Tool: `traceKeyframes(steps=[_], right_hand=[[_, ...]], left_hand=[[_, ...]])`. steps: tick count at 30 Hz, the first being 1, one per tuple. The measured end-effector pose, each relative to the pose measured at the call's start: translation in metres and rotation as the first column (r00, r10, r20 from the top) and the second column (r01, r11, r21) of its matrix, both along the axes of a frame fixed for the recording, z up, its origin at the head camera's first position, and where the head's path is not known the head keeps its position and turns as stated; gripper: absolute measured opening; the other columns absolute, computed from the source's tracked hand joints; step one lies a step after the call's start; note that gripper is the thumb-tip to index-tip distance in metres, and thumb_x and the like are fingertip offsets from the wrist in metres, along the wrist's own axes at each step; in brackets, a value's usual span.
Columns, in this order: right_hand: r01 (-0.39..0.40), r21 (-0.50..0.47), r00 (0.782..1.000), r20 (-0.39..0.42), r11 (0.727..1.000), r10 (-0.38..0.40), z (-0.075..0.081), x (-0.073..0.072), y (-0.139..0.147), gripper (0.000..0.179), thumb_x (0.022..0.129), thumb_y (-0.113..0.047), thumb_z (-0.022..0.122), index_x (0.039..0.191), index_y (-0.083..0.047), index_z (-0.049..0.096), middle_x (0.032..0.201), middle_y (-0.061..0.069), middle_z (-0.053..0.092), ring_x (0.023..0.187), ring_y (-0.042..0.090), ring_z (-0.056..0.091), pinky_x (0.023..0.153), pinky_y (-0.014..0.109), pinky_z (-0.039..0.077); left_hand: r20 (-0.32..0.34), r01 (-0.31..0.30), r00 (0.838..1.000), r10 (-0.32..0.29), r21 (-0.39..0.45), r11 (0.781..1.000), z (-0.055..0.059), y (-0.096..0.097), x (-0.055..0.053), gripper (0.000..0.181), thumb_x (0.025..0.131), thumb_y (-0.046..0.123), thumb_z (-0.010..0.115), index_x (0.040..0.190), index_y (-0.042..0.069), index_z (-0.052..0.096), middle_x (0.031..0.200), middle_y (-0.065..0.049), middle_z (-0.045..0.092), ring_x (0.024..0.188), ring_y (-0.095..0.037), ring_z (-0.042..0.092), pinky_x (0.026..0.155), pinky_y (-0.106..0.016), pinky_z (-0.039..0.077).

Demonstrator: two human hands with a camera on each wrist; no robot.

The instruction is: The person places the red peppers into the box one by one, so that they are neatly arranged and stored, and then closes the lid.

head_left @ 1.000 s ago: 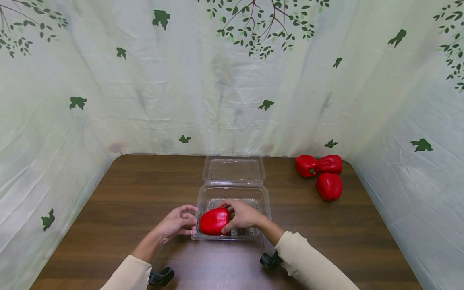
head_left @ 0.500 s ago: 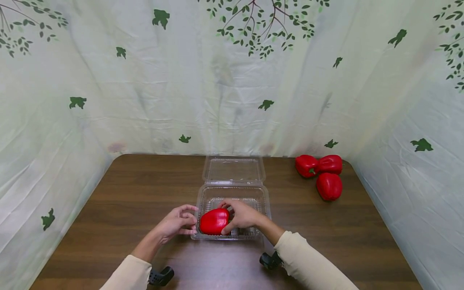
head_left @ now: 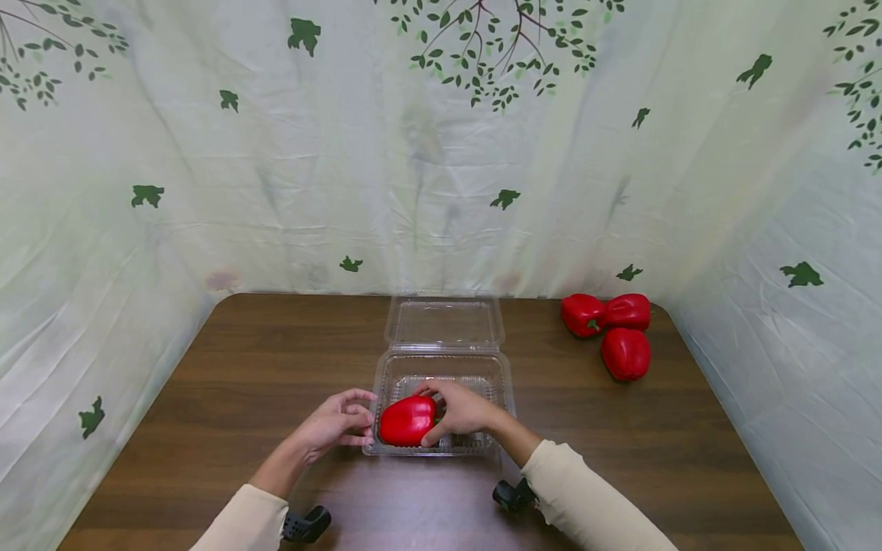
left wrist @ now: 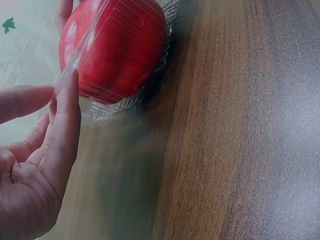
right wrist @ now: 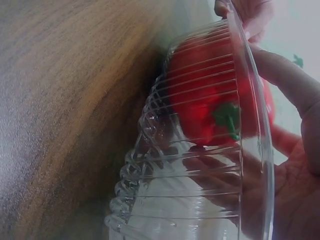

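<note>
Along the left side of the clear, hinged plastic container (head_left: 478, 371), the left hand (head_left: 334, 422) pinches its rim, and just inside, a glossy red bell pepper (head_left: 408, 421) sits under the grasping thumb and fingers of the right hand (head_left: 463, 409). Neither hand nor pepper has visibly shifted over the last second, suggesting it is nearly seated; three more red bell peppers (head_left: 623, 342) lie far right on the brown wooden table (head_left: 276, 360).

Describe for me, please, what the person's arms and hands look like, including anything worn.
The left sleeve and right sleeve are plain cream. A black left wrist device and black right wrist device show beside them. The left hand and right hand are ungloved.
</note>
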State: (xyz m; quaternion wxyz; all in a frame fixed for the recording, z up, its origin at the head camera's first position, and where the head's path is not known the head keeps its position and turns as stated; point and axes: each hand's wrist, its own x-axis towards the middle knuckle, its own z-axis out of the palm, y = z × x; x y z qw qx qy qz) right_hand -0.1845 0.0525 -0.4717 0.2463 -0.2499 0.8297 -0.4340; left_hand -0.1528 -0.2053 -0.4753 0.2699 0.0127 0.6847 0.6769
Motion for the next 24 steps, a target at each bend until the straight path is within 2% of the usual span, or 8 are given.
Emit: traceKeyframes(steps=[7, 13, 19, 21, 24], right_hand=[[0.005, -0.006, 1.0, 0.0, 1.0, -0.005, 0.003, -0.003, 0.008, 0.068, 0.07, -0.013, 0.085, 0.13, -0.008, 0.053, 0.124, 0.009, 0.057, 0.106, 0.029, 0.059, 0.078, 0.033, 0.056], [0.019, -0.043, 0.999, -0.047, 0.999, -0.021, 0.008, -0.013, 0.025, 0.072, 0.074, -0.017, 0.082, 0.137, -0.007, 0.048, 0.133, 0.018, 0.052, 0.116, 0.039, 0.053, 0.089, 0.047, 0.052], [0.071, -0.148, 0.995, -0.059, 0.986, -0.081, 0.018, -0.024, 0.051, 0.074, 0.078, -0.016, 0.08, 0.141, -0.006, 0.043, 0.138, 0.023, 0.046, 0.124, 0.044, 0.046, 0.096, 0.054, 0.047], [0.099, -0.187, 0.993, -0.049, 0.977, -0.11, 0.032, -0.024, 0.06, 0.072, 0.08, -0.012, 0.078, 0.141, -0.002, 0.042, 0.139, 0.026, 0.044, 0.125, 0.047, 0.044, 0.099, 0.056, 0.044], [0.149, -0.218, 0.984, -0.064, 0.965, -0.166, 0.037, -0.029, 0.077, 0.069, 0.082, -0.012, 0.077, 0.141, -0.002, 0.043, 0.139, 0.025, 0.045, 0.125, 0.047, 0.044, 0.099, 0.056, 0.043]], left_hand=[[-0.007, 0.011, 1.0, -0.011, -0.004, 1.0, 0.0, -0.001, -0.001, 0.047, 0.094, 0.003, 0.057, 0.133, -0.01, 0.033, 0.086, -0.007, 0.061, 0.074, -0.018, 0.062, 0.074, -0.035, 0.059], [-0.004, 0.022, 1.0, -0.022, 0.019, 1.0, 0.0, -0.001, 0.0, 0.047, 0.094, 0.0, 0.056, 0.132, -0.012, 0.032, 0.084, -0.006, 0.061, 0.072, -0.017, 0.062, 0.073, -0.034, 0.059], [-0.006, 0.03, 1.0, -0.029, 0.032, 0.999, -0.001, -0.002, 0.0, 0.046, 0.094, 0.0, 0.056, 0.131, -0.012, 0.032, 0.084, -0.006, 0.061, 0.072, -0.017, 0.062, 0.073, -0.034, 0.059], [-0.006, 0.029, 1.0, -0.029, 0.032, 0.999, -0.001, -0.002, 0.0, 0.046, 0.094, 0.0, 0.056, 0.131, -0.012, 0.032, 0.084, -0.006, 0.061, 0.072, -0.017, 0.062, 0.073, -0.034, 0.059], [-0.005, 0.028, 1.0, -0.028, 0.028, 0.999, 0.0, -0.001, 0.0, 0.047, 0.094, 0.001, 0.056, 0.132, -0.011, 0.032, 0.084, -0.006, 0.061, 0.072, -0.017, 0.062, 0.073, -0.034, 0.059]])
